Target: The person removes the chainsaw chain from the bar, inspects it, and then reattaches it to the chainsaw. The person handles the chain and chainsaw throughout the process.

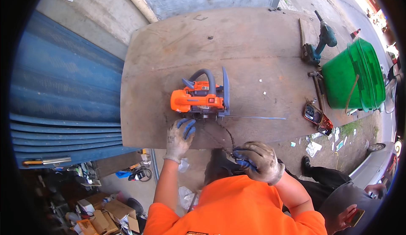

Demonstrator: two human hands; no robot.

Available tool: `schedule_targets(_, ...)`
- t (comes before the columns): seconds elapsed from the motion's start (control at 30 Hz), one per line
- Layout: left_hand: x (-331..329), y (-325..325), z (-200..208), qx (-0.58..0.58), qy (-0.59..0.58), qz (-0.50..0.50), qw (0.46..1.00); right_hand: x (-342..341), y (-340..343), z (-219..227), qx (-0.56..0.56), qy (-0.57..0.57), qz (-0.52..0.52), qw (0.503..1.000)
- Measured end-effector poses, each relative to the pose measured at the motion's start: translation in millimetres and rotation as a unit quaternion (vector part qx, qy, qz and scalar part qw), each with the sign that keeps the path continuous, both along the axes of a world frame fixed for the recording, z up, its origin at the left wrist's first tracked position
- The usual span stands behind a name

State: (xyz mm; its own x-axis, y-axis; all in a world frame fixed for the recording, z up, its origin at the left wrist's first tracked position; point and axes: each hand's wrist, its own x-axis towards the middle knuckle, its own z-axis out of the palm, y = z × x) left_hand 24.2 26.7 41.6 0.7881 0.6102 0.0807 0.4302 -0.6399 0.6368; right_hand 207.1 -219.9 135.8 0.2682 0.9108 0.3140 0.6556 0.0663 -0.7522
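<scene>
An orange and grey chainsaw lies on the brown tabletop, its thin guide bar reaching to the right. My left hand, in a grey glove with blue fingertips, is at the saw's near left side. Its fingers are apart, and I make out nothing held in them. A dark saw chain hangs in a curve from the saw's near side toward the table's front edge. Its other end is pinched in my gloved right hand, just in front of that edge. The right fingertips are partly hidden.
On the table's right stand a green bucket and a teal cordless drill, with a hammer and a red-and-black tool nearby. Blue shutters border the left. Another person's hand holds a phone at lower right.
</scene>
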Motion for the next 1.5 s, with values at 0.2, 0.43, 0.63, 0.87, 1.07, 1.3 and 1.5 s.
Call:
schedule_targets(0.2,-15,3,-16,-0.035,0.001,0.045,0.998,6,-23,37,0.045,0.036,-0.045,0.997)
schedule_targets(0.43,14,-8,-37,0.103,0.032,0.031,0.994,22,-57,19,0.074,0.142,-0.025,0.987)
schedule_targets(0.63,23,11,-68,0.176,-0.041,0.016,0.983,27,-22,19,0.05,0.121,0.115,0.985)
schedule_targets(0.87,6,23,-64,0.129,-0.083,-0.01,0.988,27,-18,31,0.066,0.125,0.021,0.99)
schedule_targets(1.07,6,27,-55,0.148,-0.018,-0.019,0.989,26,-17,20,-0.081,0.076,-0.125,0.986)
schedule_targets(1.3,-13,34,-30,0.09,0.006,-0.012,0.996,28,-22,17,-0.097,0.077,-0.09,0.988)
schedule_targets(1.5,-16,32,-33,0.156,0.037,-0.001,0.987,25,-12,-9,-0.185,0.087,-0.107,0.973)
